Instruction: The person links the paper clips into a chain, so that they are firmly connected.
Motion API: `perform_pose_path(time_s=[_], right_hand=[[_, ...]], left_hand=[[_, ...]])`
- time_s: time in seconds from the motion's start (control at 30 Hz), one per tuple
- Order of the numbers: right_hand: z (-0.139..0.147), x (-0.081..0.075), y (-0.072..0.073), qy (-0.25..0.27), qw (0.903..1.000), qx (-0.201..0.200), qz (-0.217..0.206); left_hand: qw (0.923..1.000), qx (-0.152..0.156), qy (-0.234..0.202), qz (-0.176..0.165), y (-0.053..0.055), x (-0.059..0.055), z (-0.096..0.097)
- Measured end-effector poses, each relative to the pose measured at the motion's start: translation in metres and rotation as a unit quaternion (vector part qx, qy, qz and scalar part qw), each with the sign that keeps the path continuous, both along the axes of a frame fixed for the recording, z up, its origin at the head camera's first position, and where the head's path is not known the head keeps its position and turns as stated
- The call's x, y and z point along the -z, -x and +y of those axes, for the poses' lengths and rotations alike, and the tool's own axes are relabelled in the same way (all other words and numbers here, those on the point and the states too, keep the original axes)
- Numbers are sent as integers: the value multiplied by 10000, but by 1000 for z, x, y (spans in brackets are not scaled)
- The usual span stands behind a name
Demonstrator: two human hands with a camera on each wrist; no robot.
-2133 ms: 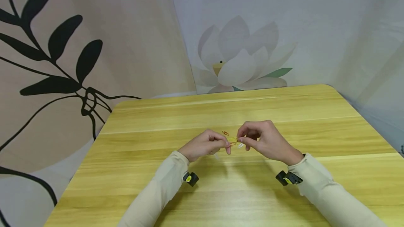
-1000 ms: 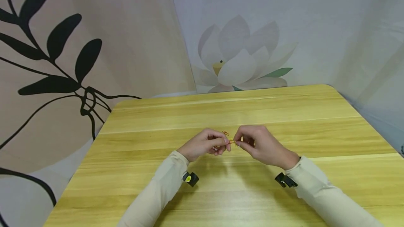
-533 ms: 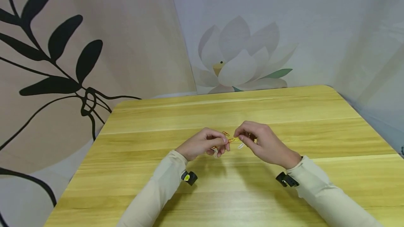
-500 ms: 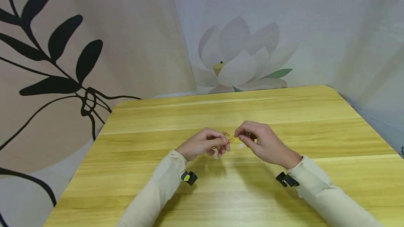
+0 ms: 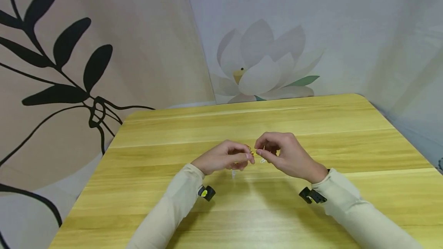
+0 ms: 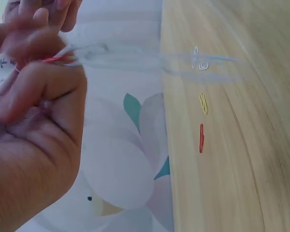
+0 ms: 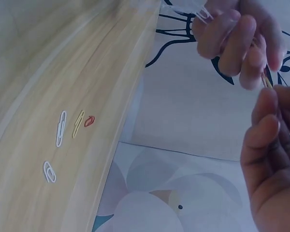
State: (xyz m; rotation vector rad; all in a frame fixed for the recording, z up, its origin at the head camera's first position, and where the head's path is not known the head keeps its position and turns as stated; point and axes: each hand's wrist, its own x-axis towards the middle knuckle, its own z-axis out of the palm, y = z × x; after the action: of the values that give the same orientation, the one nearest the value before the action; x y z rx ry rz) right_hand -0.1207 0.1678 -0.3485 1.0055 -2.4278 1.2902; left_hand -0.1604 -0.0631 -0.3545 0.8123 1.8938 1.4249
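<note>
My left hand pinches a red paper clip between thumb and fingers. White paper clips dangle below that hand, blurred by motion in the left wrist view. Just to the right, thumb and forefinger of my right hand pinch a yellow paper clip. The fingertips of both hands almost meet, with the red and yellow wires overlapping between them. Fingers cover most of both clips.
On the wooden table lie a loose red paper clip, a yellow paper clip and two white ones, an upper white paper clip and a lower white paper clip. A flower-printed cloth hangs behind.
My right hand has come left, drawn back slightly, then returned close to the left fingertips with the yellow paper clip. The white paper clips under my left hand have swung.
</note>
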Motion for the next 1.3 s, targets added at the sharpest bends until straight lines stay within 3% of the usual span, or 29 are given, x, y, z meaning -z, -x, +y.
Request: perform_pose_path(time_s=[0.2, 0.33, 0.8, 0.87, 0.97, 1.13, 1.3], right_hand=[[-1, -1, -2, 2, 9996, 85, -271], [0, -1, -2, 1, 9991, 126, -401], [17, 14, 22, -105, 9961, 452, -749], [21, 17, 27, -385, 9945, 516, -821], [27, 21, 36, -1200, 9877, 467, -890], [36, 30, 47, -2617, 9615, 225, -810], [38, 42, 53, -2996, 9509, 394, -670]], left_hand=[[9986, -100, 135, 510, -2, -1, 3], [9976, -147, 168, 652, -2, -1, 4], [9983, -128, 32, 561, -2, -1, -1], [9984, -129, 47, 546, -2, -2, -1], [9982, -118, 105, 572, -2, -3, -2], [9978, -129, 158, 635, -2, -3, -2], [9975, -114, 167, 672, -2, -1, -4]])
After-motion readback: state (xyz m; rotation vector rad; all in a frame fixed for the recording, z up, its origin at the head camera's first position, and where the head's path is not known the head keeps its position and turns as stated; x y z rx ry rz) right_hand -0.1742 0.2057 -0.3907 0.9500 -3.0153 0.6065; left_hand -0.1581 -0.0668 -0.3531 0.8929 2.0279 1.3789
